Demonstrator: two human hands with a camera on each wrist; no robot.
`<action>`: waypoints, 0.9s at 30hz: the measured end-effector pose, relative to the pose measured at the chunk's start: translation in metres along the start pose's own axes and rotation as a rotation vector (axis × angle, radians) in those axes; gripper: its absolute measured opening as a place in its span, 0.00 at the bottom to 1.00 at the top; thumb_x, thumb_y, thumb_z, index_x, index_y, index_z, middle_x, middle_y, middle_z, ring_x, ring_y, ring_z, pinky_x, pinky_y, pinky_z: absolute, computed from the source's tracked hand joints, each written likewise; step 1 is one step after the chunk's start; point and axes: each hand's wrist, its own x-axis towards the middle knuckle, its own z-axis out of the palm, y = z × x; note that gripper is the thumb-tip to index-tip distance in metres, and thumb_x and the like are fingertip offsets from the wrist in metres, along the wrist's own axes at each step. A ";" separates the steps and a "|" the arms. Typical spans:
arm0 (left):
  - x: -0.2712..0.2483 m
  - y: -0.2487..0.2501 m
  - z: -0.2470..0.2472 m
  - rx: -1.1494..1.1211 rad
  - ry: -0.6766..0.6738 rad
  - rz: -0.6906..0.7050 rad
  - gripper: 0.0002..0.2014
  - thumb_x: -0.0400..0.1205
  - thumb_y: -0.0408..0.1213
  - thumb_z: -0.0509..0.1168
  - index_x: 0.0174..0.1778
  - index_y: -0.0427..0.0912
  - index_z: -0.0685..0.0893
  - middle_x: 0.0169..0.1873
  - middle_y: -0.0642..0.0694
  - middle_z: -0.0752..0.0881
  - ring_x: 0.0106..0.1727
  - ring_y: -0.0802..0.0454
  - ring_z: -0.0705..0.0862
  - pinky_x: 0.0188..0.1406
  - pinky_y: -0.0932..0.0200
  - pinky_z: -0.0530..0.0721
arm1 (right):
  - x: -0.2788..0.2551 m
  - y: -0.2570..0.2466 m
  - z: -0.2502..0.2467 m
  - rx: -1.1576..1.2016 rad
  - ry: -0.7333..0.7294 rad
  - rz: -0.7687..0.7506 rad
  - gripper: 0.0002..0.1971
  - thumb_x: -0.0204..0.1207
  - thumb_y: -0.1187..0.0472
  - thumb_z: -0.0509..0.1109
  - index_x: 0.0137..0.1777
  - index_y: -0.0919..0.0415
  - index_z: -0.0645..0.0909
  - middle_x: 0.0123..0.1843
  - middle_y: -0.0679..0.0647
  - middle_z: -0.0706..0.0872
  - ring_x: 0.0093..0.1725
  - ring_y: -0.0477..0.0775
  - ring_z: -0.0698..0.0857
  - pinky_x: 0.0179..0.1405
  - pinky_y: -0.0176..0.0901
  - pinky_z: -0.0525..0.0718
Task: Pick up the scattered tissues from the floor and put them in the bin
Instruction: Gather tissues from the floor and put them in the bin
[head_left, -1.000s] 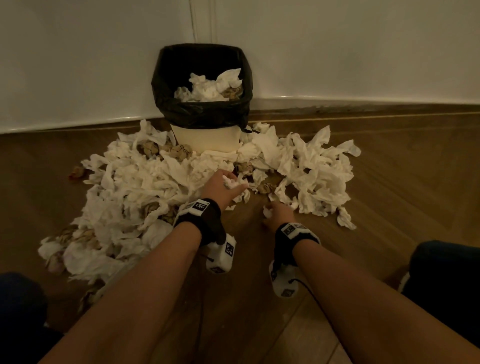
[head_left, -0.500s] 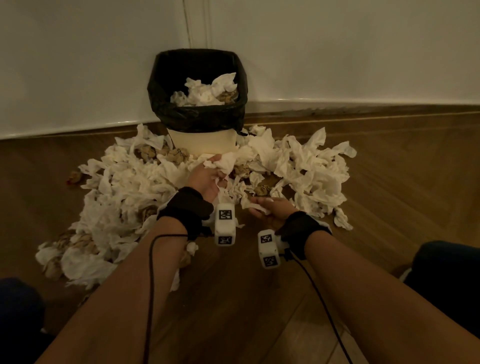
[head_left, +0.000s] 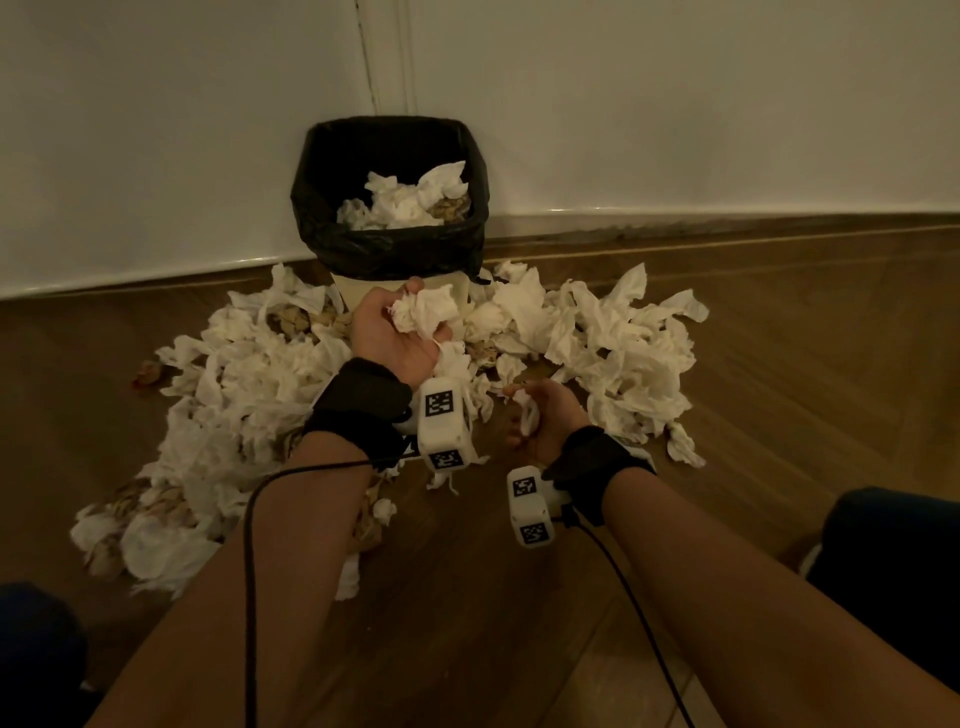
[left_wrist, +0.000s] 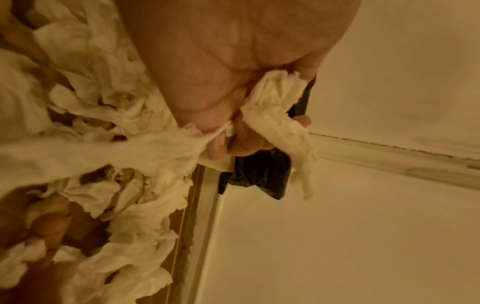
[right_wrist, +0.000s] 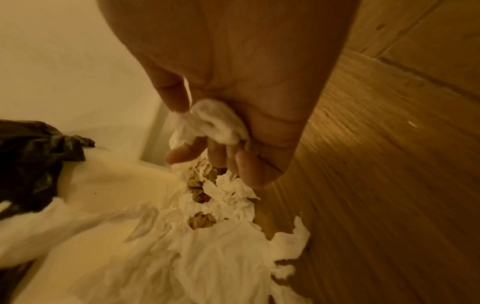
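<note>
- The left hand (head_left: 397, 338) is raised, palm up, in front of the bin (head_left: 389, 208); its fingers (left_wrist: 241, 142) curl round a crumpled wad of tissue (head_left: 426, 312), and a loose tail of the tissue hangs down past the wrist.
- In the left wrist view the wad (left_wrist: 275, 107) is squeezed between the curled fingers and the palm, with strands trailing out on both sides.
- The right hand (head_left: 540, 421) is lower and nearer the person, palm turned up; its fingers (right_wrist: 249, 164) are bent in on a small scrap of tissue (head_left: 527, 415), pinched against the thumb and palm.
- The right wrist view shows the same scrap (right_wrist: 218, 123) tucked under the thumb.
- The bin stands in the corner against the wall, lined with a black bag (head_left: 363, 254); white and a few brown tissues (head_left: 405, 202) lie inside, below the rim.
- A broad pile of scattered tissues (head_left: 613, 353) covers the wooden floor (head_left: 779, 364) around the bin's base, on both sides of the hands, with some brown crumpled pieces mixed in.
</note>
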 end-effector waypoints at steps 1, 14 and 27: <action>0.000 0.003 0.002 -0.007 -0.008 0.012 0.04 0.64 0.36 0.54 0.30 0.43 0.73 0.30 0.50 0.75 0.31 0.51 0.77 0.29 0.59 0.63 | -0.003 -0.003 0.003 0.028 -0.014 -0.010 0.11 0.77 0.60 0.51 0.40 0.60 0.73 0.27 0.52 0.70 0.28 0.49 0.65 0.29 0.40 0.59; -0.003 0.033 0.024 -0.130 -0.100 0.147 0.14 0.68 0.25 0.49 0.39 0.46 0.74 0.35 0.48 0.85 0.40 0.52 0.82 0.40 0.60 0.71 | -0.019 -0.075 0.050 -0.063 -0.157 -0.333 0.20 0.82 0.79 0.49 0.69 0.65 0.69 0.57 0.64 0.78 0.62 0.61 0.81 0.69 0.50 0.75; 0.004 0.100 0.089 -0.029 -0.287 0.416 0.22 0.81 0.15 0.45 0.39 0.47 0.73 0.42 0.44 0.80 0.46 0.54 0.81 0.53 0.61 0.82 | -0.042 -0.130 0.109 0.067 -0.147 -0.665 0.08 0.75 0.74 0.69 0.44 0.61 0.77 0.39 0.58 0.83 0.34 0.51 0.84 0.33 0.37 0.87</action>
